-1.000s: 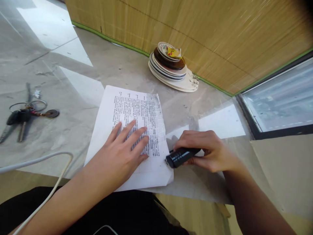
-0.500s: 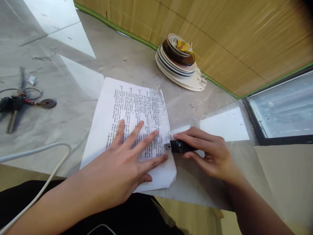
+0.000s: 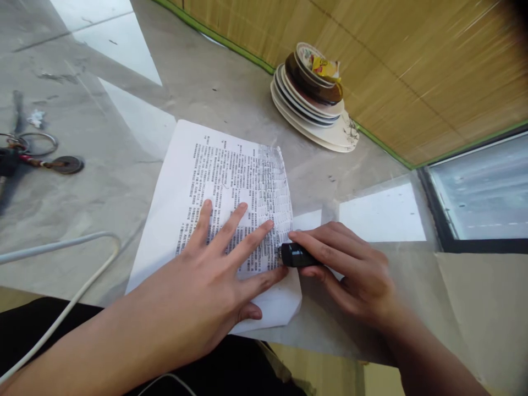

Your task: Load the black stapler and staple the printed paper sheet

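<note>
A white printed sheet of paper [image 3: 214, 181] lies on the grey table [image 3: 124, 165], its right edge cut into a fringe of thin strips. My left hand [image 3: 214, 275] lies flat on the lower part of the sheet, fingers spread. My right hand [image 3: 346, 269] is closed around a small black tool [image 3: 295, 254], whose tip touches the sheet's right edge beside my left fingertips. Most of the tool is hidden under my fingers.
A stack of plates [image 3: 313, 104] with a yellow wrapper on top stands at the back by the bamboo wall [image 3: 391, 66]. Keys on rings [image 3: 33, 154] lie at far left. A white cable [image 3: 70, 275] curves across the near left edge. A window [image 3: 478, 192] is at right.
My right hand has slid the black tool up along the sheet's right edge and gripped it further forward. My left hand's fingers have spread wider. The camera has shifted left.
</note>
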Action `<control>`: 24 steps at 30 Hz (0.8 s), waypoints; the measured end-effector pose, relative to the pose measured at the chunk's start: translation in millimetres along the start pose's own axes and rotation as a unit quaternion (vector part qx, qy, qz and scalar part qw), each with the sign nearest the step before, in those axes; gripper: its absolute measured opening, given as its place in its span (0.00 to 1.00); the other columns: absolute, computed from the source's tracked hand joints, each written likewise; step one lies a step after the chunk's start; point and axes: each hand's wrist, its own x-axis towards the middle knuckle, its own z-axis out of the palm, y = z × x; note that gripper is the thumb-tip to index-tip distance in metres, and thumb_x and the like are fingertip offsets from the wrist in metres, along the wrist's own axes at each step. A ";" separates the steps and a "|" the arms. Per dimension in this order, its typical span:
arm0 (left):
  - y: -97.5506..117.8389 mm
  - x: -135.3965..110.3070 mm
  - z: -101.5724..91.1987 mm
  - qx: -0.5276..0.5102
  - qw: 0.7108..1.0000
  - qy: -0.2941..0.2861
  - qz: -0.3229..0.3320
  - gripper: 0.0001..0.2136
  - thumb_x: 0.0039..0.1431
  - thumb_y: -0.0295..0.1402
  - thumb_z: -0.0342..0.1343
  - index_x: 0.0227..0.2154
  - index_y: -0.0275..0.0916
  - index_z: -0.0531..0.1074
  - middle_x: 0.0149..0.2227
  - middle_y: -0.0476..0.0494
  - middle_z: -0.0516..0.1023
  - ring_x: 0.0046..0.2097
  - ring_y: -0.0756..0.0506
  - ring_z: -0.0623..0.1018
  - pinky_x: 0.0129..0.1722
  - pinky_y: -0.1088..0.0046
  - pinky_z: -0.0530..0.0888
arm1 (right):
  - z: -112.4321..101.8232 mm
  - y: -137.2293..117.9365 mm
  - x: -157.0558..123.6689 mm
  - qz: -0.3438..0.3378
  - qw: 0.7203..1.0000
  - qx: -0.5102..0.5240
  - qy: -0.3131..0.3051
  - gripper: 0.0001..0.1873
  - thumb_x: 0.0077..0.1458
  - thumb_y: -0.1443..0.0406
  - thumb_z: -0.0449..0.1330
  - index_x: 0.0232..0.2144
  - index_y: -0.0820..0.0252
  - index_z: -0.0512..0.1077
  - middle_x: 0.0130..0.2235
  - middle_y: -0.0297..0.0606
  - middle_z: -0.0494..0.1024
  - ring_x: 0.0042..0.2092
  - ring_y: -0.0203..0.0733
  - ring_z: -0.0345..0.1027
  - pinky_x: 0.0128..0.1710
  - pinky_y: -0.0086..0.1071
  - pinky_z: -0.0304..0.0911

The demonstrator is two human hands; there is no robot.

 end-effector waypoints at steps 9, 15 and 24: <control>-1.8 -1.6 3.0 0.012 1.000 -0.001 0.005 0.29 0.63 0.51 0.62 0.66 0.60 0.67 0.73 0.42 0.60 0.74 0.20 0.54 0.66 0.19 0.49 | 5.0 -9.7 1.3 0.001 0.992 -0.124 -0.024 0.21 0.68 0.68 0.58 0.62 0.59 0.69 0.48 0.44 0.82 0.42 0.48 0.71 0.40 0.43 0.64; 0.0 -0.6 0.8 -0.002 1.000 -0.010 -0.004 0.31 0.61 0.40 0.67 0.66 0.61 0.67 0.75 0.43 0.55 0.74 0.20 0.53 0.66 0.19 0.48 | 12.4 -26.0 4.5 0.003 0.971 -0.232 -0.055 0.20 0.68 0.71 0.54 0.60 0.61 0.69 0.46 0.46 0.82 0.41 0.49 0.69 0.38 0.43 0.61; -0.7 -3.0 -7.2 0.026 0.999 -0.031 0.019 0.27 0.66 0.42 0.62 0.67 0.61 0.67 0.76 0.39 0.54 0.75 0.21 0.51 0.65 0.20 0.51 | -33.6 34.4 -10.4 0.027 0.997 -0.019 -0.073 0.17 0.66 0.64 0.63 0.56 0.54 0.72 0.45 0.40 0.81 0.44 0.44 0.75 0.42 0.37 0.70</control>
